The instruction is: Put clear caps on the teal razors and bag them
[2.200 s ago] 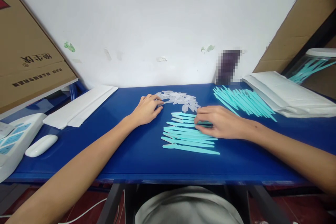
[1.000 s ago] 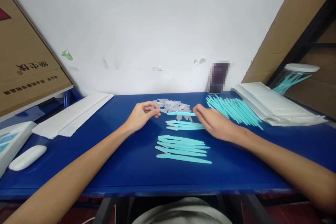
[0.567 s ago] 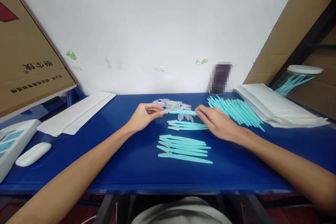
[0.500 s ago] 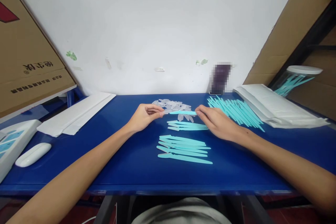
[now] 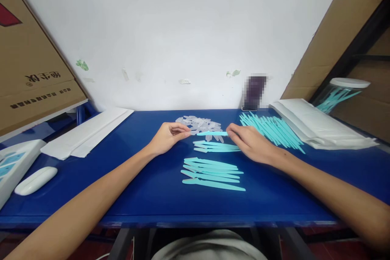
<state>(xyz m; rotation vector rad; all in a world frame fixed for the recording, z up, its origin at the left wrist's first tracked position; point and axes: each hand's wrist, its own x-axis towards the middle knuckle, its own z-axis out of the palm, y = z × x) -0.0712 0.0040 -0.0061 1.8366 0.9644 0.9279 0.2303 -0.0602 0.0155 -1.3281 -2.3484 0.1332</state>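
Note:
My right hand [image 5: 251,143] pinches the handle end of a teal eyebrow razor [image 5: 212,133], its blade end pointing left. Between the thumb and fingers of my left hand [image 5: 167,138] is a small clear plastic cap [image 5: 193,132], close to the razor's tip; whether they touch I cannot tell. Behind them lies a heap of clear caps [image 5: 199,123]. Nearer to me, a few teal razors [image 5: 215,149] lie together, partly under my right hand. Several more razors [image 5: 213,175] form a row in front of those.
A pile of teal razors [image 5: 271,130] lies right of my right hand, beside white packets [image 5: 323,126] and a lidded jar [image 5: 339,95] of razors. A blurred dark phone-like object [image 5: 255,91] leans on the wall. Left are a white folded sheet [image 5: 88,132] and a white mouse [image 5: 35,180].
The whole view has shifted slightly. Both hands keep their grips, and the razor and cap stay nearly end to end, a touch lower in view.

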